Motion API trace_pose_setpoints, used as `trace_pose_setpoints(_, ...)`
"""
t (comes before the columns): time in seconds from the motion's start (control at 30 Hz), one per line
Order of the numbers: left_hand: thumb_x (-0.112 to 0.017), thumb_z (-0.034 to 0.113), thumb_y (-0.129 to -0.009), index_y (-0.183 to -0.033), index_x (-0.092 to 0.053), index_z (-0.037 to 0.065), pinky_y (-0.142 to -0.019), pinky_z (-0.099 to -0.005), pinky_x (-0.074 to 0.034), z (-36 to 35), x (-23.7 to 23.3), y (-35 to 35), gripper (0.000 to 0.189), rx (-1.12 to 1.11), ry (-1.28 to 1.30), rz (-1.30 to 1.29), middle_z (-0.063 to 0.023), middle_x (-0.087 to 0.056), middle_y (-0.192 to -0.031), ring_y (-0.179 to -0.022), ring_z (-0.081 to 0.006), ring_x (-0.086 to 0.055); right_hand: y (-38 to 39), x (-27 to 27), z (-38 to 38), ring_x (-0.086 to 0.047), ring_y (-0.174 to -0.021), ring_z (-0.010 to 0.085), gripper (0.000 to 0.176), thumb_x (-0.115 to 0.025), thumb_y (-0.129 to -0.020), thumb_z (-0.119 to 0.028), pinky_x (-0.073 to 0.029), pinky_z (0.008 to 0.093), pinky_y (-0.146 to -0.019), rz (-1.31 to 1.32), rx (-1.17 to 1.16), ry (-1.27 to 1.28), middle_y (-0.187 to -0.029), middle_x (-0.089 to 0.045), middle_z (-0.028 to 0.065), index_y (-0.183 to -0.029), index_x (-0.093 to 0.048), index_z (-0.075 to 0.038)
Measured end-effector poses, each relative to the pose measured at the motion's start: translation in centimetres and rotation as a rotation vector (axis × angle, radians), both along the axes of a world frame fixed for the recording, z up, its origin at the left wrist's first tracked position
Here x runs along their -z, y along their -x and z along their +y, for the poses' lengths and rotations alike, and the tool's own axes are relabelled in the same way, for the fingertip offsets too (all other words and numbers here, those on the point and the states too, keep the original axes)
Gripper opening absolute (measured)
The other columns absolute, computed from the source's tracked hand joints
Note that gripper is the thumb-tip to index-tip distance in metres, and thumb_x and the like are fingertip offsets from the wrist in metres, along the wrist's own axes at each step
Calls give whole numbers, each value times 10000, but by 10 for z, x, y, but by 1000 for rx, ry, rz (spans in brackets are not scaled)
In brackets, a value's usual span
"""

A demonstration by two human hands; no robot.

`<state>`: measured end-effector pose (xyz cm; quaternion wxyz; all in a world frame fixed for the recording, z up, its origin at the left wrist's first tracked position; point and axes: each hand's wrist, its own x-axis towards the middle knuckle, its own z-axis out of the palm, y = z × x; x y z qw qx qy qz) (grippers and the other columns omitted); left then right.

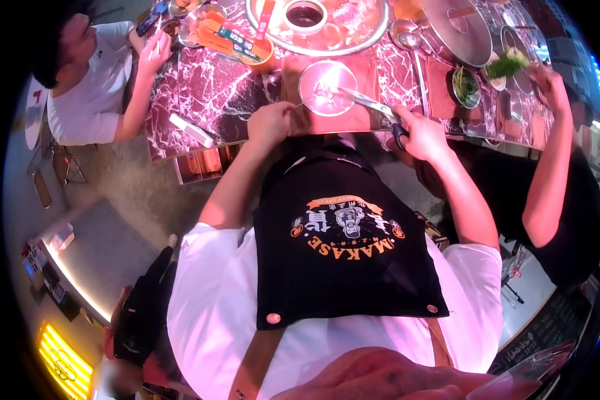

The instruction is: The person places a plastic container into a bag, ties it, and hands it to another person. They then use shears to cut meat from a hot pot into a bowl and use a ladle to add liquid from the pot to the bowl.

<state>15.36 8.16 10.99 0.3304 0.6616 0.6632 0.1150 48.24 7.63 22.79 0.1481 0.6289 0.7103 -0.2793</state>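
A pair of scissors (372, 102) with dark handles is in my right hand (425, 137), its blades reaching over the white bowl (328, 112) in front of me. Bright light washes out the small pieces of food (327, 87) inside the bowl. At the bowl's left side, my left hand (271, 124) is closed, pinching a thin stick (303, 103) that points into the bowl. The bowl stands on a brown mat (293, 72) at the table's near edge.
A large round pot (317, 48) stands behind the bowl, with a tub of packaged sticks (232, 41) to its left. Right are a ladle (420, 73), a bowl of greens (465, 87) and a person's hand (551, 87) holding leaves. Another person (90, 87) sits left.
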Motion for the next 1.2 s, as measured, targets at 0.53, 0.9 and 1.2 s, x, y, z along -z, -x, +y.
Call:
trace_pose_setpoints(0.53,-575,210,-917,-1075,-699,108,-714,-367,-516,13,-55,30,226,-58,-110,-70,-129,-700,-902,-818,-284,-674,-33,9,85,-623,-1076,339,606,-676,-777,-257,-489,410,-914,115,134,-74,-1119,-658,178,-1349,-488,-187)
trace_pose_setpoints(0.9,-592,227,-895,-1083,-694,73,-731,-363,-528,42,0,-17,263,-290,-57,-370,-163,-703,-907,-837,-306,-690,-25,82,291,-618,-1085,362,473,-593,-823,-294,-487,410,-918,-368,-264,163,-1166,-631,246,-1215,-603,-28)
trace_pose_setpoints(1.2,-568,332,-894,-1089,-704,159,-773,-386,-531,96,29,-49,294,-264,70,-310,-131,-704,-985,-911,-313,-677,-51,43,257,-610,-1080,365,495,-590,-823,-175,-484,420,-922,-209,-227,-13,-1161,-638,208,-1317,-562,-172)
